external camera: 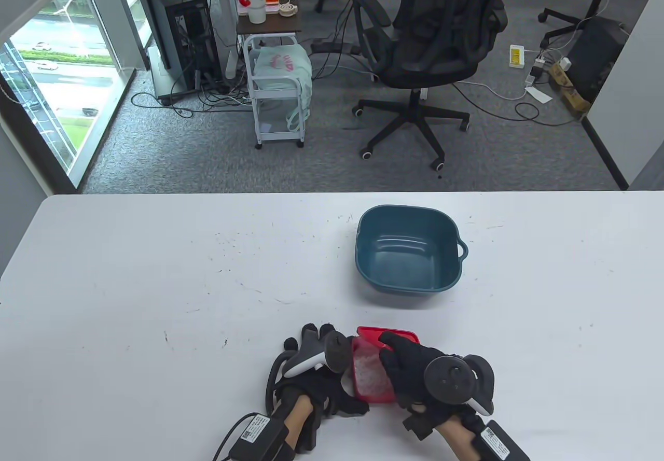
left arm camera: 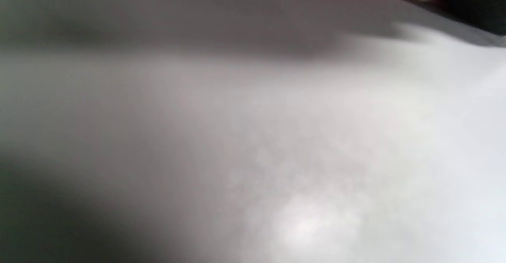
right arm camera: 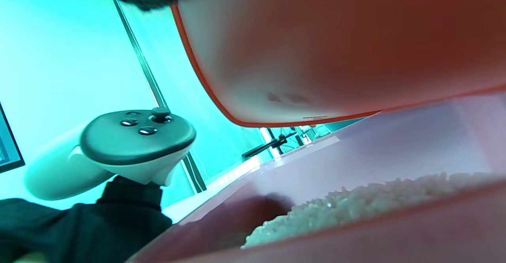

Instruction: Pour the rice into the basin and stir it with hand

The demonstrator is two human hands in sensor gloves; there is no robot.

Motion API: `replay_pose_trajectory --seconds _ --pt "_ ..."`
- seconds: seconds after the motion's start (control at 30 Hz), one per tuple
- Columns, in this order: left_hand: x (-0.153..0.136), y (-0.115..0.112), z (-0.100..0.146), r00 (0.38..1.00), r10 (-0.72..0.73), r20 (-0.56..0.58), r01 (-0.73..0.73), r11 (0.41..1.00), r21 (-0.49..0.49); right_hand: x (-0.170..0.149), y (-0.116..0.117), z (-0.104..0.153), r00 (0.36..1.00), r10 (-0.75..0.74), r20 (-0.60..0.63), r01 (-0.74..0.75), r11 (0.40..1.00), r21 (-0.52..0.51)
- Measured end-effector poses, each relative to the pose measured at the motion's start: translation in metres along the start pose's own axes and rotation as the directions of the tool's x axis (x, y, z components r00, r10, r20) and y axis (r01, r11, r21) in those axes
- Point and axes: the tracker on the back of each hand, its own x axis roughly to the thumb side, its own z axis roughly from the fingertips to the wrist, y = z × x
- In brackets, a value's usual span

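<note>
1. Opening the red box [external camera: 371,373] of rice [external camera: 369,375] seems to be the step right now. No rice has been poured and no stirring has begun.
2. The right hand [external camera: 415,373] curls over the red lid [external camera: 386,337] and pinches it. The right wrist view shows the lid tipped up above the rice.
3. The left hand [external camera: 316,373] is at the box's 9 o'clock side. It may be holding the box, but its fingers are hidden, so that cannot be told. Its wrist view is too blurry to help.
4. The blue basin [external camera: 410,251] sits at 12 o'clock from the box, well apart on the white table [external camera: 129,284], with nothing inside.
5. White rice fills the box bottom.
</note>
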Motion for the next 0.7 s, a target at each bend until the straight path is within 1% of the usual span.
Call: replay_pose_trajectory --seconds 0.13,0.23,0.3,0.33,0.4,0.47,0.5,0.53,0.57,0.63,0.67,0.7 --pt "0.0 -0.001 0.0 1.0 0.006 0.007 -0.006 1.0 -0.004 0.002 -0.015 0.002 0.998 -0.037 -0.058 0.034 0.998 -0.052" --pt "-0.001 -0.001 0.0 1.0 0.008 0.01 -0.008 1.0 -0.004 -0.007 -0.029 0.004 0.988 -0.113 -0.101 0.103 0.989 -0.103" --pt "-0.001 -0.001 0.0 1.0 0.009 0.011 -0.009 1.0 -0.005 -0.019 -0.042 0.004 0.973 -0.193 -0.125 0.177 0.976 -0.13" --pt "-0.001 -0.001 0.0 1.0 0.008 0.011 -0.008 1.0 -0.005 -0.027 -0.051 0.004 0.956 -0.26 -0.136 0.238 0.958 -0.16" --pt "-0.001 -0.002 0.0 1.0 0.008 0.011 -0.008 1.0 -0.007 -0.046 -0.072 0.007 0.896 -0.419 -0.148 0.382 0.896 -0.228" --pt "-0.001 -0.002 0.0 1.0 0.007 0.011 -0.007 1.0 -0.008 -0.068 -0.09 0.013 0.832 -0.528 -0.17 0.469 0.834 -0.291" --pt "-0.002 -0.002 0.0 1.0 0.006 0.011 -0.006 1.0 -0.009 -0.083 -0.098 0.018 0.79 -0.582 -0.192 0.51 0.798 -0.321" --pt "-0.002 -0.002 0.0 1.0 0.005 0.011 -0.005 1.0 -0.009 -0.092 -0.103 0.021 0.761 -0.612 -0.214 0.531 0.778 -0.337" --pt "-0.002 -0.002 0.0 1.0 0.005 0.012 -0.005 1.0 -0.009 -0.108 -0.109 0.027 0.715 -0.648 -0.261 0.55 0.752 -0.362" --pt "-0.002 -0.002 0.0 1.0 0.005 0.012 -0.004 1.0 -0.01 -0.134 -0.116 0.038 0.651 -0.684 -0.329 0.538 0.722 -0.435" --pt "-0.002 -0.002 0.0 1.0 0.004 0.012 -0.004 1.0 -0.01 -0.145 -0.118 0.043 0.618 -0.695 -0.366 0.532 0.713 -0.456" --pt "-0.002 -0.002 0.0 1.0 0.004 0.012 -0.004 1.0 -0.01 -0.159 -0.119 0.048 0.559 -0.713 -0.423 0.535 0.7 -0.474"
